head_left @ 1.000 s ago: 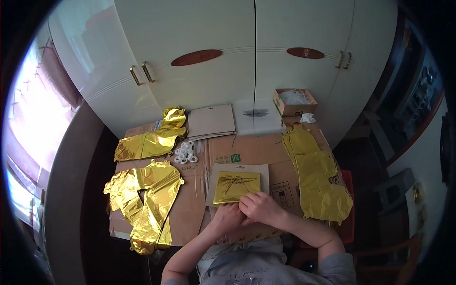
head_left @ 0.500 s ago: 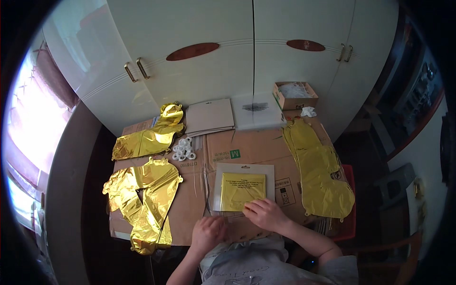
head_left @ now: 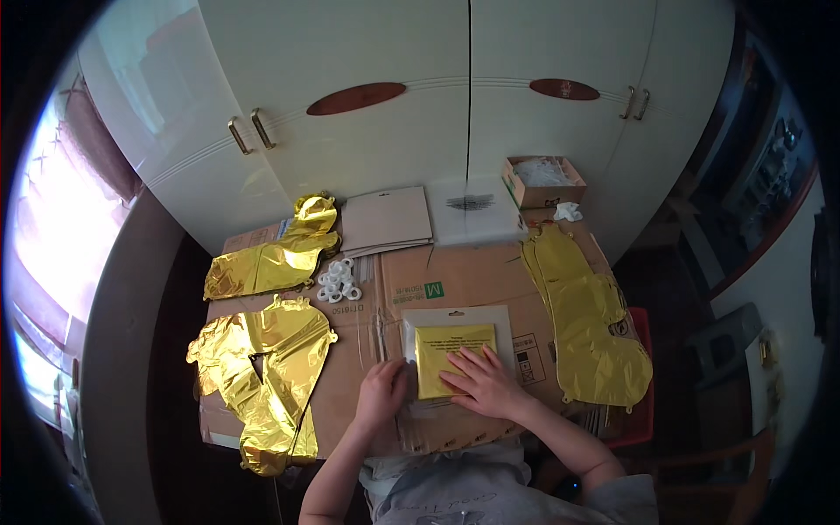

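A flat clear package [head_left: 500, 317] with a hang hole lies on the cardboard in front of me. Inside it, a folded gold foil balloon [head_left: 430, 367] shows behind small dark print. My right hand [head_left: 484, 385] rests flat over the lower right of the package, fingers spread. Just off the package's left edge is my left hand [head_left: 380, 398], its fingers curled together; whatever they may hold is hidden. Unfolded gold foil balloons lie to the left [head_left: 293, 346], at the back left [head_left: 267, 267] and at the right [head_left: 591, 319].
White rings [head_left: 338, 282] are heaped beyond my left hand. Behind them lie grey-brown card sheets [head_left: 385, 219] and a clear bag stack [head_left: 477, 223]. A small box [head_left: 542, 185] of clear pieces stands at the back right near a crumpled white piece [head_left: 568, 212]. White cabinets [head_left: 350, 149] border the far edge.
My right hand has flattened from a curled grip onto the package. My left hand has moved up, beside the package's left edge. The package appears slightly lower and further right.
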`<state>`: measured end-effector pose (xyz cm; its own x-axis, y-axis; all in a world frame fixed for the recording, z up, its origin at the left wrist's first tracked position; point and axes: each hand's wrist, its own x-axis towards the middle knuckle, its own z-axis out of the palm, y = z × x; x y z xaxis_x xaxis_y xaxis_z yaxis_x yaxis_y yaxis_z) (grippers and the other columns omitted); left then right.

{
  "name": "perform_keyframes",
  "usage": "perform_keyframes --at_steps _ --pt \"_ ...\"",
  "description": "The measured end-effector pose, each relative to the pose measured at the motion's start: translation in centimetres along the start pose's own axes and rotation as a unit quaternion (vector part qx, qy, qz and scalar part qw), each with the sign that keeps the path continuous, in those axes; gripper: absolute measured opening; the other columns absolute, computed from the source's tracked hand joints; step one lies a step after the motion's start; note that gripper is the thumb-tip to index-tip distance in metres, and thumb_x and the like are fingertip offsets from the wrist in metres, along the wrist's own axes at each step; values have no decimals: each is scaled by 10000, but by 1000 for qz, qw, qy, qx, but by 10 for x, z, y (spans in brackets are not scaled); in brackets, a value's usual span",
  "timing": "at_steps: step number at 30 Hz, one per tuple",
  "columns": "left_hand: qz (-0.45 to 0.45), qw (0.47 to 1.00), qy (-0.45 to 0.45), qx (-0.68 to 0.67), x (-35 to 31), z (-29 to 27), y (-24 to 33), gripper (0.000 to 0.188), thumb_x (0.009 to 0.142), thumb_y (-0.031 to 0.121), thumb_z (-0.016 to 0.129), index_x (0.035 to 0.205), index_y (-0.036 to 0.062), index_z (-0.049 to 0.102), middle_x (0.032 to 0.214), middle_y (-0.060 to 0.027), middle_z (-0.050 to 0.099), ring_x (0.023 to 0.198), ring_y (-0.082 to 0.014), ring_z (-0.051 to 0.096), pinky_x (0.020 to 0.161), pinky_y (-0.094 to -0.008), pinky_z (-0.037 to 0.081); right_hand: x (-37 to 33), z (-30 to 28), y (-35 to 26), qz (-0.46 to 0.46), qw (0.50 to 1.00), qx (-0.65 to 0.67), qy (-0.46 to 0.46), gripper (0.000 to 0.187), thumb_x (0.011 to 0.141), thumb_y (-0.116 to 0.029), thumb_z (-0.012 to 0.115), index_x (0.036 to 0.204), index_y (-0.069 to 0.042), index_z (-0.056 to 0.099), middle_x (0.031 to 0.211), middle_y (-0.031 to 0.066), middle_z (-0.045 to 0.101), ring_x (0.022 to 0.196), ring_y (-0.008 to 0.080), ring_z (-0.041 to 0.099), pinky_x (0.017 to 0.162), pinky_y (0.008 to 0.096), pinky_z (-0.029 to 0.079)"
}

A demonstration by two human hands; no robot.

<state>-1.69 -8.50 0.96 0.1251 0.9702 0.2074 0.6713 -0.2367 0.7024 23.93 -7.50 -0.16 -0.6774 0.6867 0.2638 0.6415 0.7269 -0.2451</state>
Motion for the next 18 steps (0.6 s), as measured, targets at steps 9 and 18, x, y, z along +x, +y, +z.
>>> perform_keyframes --at_steps 9,18 --pt "-49 997 -11 -56 -16 6 20 283 873 139 653 1128 19 641 899 -159 642 814 -310 655 691 -392 548 -2 4 -6 7 1000 -27 11 501 877 -431 649 1335 -242 580 1424 99 469 1367 301 392 1125 590 272" --pt "36 998 3 49 -19 1 22 305 833 131 681 1119 33 635 967 -147 635 890 -307 645 746 -399 537 -3 -11 -10 -52 992 -59 94 348 835 -307 683 1144 -153 641 1268 50 577 1223 224 526 1068 490 383"
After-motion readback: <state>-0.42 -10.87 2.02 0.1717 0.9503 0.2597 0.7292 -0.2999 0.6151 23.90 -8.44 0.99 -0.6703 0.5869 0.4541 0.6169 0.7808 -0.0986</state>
